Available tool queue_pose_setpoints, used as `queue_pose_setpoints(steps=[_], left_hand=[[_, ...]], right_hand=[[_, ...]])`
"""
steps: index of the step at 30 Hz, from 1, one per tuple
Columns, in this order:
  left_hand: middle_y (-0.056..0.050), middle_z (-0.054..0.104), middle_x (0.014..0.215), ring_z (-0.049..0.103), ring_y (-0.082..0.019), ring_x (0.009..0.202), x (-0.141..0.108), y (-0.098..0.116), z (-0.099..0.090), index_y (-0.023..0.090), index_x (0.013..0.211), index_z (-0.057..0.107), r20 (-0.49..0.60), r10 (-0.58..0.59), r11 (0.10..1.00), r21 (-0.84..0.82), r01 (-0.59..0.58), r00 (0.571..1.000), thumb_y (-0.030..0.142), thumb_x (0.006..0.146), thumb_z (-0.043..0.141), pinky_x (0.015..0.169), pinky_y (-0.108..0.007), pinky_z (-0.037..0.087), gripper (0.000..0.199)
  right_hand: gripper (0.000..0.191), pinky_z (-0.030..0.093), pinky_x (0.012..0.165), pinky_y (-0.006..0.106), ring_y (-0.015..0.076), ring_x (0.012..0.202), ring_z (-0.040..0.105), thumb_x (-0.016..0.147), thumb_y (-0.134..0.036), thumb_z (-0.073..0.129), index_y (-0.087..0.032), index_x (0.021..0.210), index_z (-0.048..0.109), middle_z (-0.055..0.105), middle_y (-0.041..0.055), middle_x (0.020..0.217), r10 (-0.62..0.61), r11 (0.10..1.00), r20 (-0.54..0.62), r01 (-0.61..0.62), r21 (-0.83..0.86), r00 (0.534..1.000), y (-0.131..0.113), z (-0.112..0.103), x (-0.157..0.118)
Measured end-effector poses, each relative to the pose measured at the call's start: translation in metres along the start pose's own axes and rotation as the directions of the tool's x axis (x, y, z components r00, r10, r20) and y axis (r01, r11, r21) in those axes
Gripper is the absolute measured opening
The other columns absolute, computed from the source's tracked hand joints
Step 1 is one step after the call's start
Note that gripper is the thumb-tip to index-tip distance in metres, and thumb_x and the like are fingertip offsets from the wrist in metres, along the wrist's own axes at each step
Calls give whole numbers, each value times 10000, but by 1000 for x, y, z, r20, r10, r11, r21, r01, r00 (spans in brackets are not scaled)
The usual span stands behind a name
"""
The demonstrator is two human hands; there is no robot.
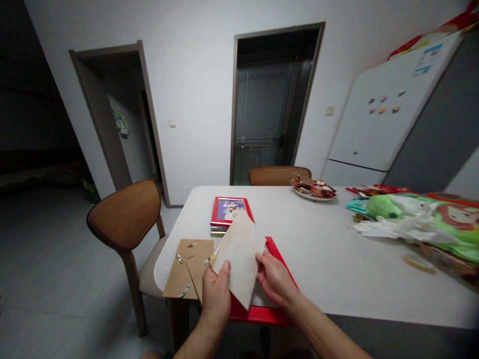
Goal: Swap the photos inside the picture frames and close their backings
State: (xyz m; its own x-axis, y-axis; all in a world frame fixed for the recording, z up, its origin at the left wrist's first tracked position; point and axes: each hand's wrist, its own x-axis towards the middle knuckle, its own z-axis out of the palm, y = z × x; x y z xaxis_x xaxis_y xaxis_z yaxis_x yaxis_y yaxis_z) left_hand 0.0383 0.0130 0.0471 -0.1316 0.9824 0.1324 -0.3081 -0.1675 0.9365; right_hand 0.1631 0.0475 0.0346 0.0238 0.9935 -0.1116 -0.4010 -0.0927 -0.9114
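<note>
Tilted above the table's front edge is a pale sheet of paper or card (241,257), its blank side facing me; whether it is a photo print I cannot tell. My left hand (217,294) grips its lower left edge with the thumb on top. On the right edge, my right hand (275,276) pinches it. Beneath it lies a red picture frame (279,254), partly covered by the sheet and my hands. Left of my left hand rests a brown backing board (177,279) with metal clips. Farther back, a red framed photo (232,207) tops a small stack.
The white table (318,259) carries a plate of wrapped items (316,189) at the back and a heap of green and white bags (419,214) on the right. A wooden chair (127,219) stands left, another chair (279,175) behind. A fridge (374,109) is at the back right.
</note>
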Motion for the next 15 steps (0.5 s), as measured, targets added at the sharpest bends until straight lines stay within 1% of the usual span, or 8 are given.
queue_pose_setpoints(steps=[1,3,5,6,8,10,12,15], left_hand=[[-124,606,1045,559,-223,967,0,-6,-1,82,1117,459,9,-6,1000,22,5,1000,292,734,502,796,-313,463,439],[-134,540,1148,516,-208,1036,2,-15,-6,94,1159,423,20,-14,993,116,11,1000,213,719,497,852,-305,428,462],[-131,501,1195,479,-201,1081,2,-22,-13,109,1163,427,63,-5,961,275,-13,998,161,705,484,898,-313,390,465],[-123,504,1193,468,-200,1092,1,-24,-16,119,1151,444,96,6,927,372,-41,995,151,700,479,918,-325,372,454],[-101,515,1185,450,-202,1108,-3,-26,-19,142,1119,483,177,30,821,557,-125,984,140,680,485,952,-350,338,439],[-101,506,1193,437,-208,1118,-8,-29,-20,144,1105,501,259,36,709,674,-208,965,132,663,488,969,-366,320,443],[-119,477,1219,416,-219,1136,-13,-32,-19,130,1105,506,334,41,630,723,-284,942,125,654,490,979,-374,311,451],[-131,451,1241,388,-237,1158,-16,-39,-19,124,1105,507,404,62,565,740,-366,912,124,650,494,982,-403,306,455]], right_hand=[[345,480,557,247,154,666,613,708,-176,401,-153,1046,468,655,65,818,-13,999,-27,13,-30,1000,-4,-7,1],[406,479,526,254,160,618,617,694,-151,379,-143,1093,453,664,64,784,-8,987,-56,-1,-158,998,-15,-22,4],[438,474,502,251,158,574,615,687,-148,369,-132,1117,453,668,60,747,17,952,-72,-38,-304,997,-23,-37,7],[446,471,496,248,155,563,613,686,-148,366,-128,1123,455,670,57,736,25,931,-69,-49,-361,997,-26,-43,8],[460,466,492,239,151,552,611,677,-142,364,-121,1126,461,671,54,717,43,900,-45,-58,-432,998,-28,-53,12],[465,460,491,234,151,546,610,666,-134,370,-111,1120,469,670,53,703,57,884,-23,-61,-463,998,-26,-58,16],[465,453,488,232,153,541,606,659,-133,375,-100,1111,476,669,55,697,51,874,-22,-55,-483,998,-21,-60,22],[456,440,486,231,156,539,600,657,-143,378,-89,1097,488,666,52,694,16,840,-20,-24,-542,1000,-12,-61,33]])
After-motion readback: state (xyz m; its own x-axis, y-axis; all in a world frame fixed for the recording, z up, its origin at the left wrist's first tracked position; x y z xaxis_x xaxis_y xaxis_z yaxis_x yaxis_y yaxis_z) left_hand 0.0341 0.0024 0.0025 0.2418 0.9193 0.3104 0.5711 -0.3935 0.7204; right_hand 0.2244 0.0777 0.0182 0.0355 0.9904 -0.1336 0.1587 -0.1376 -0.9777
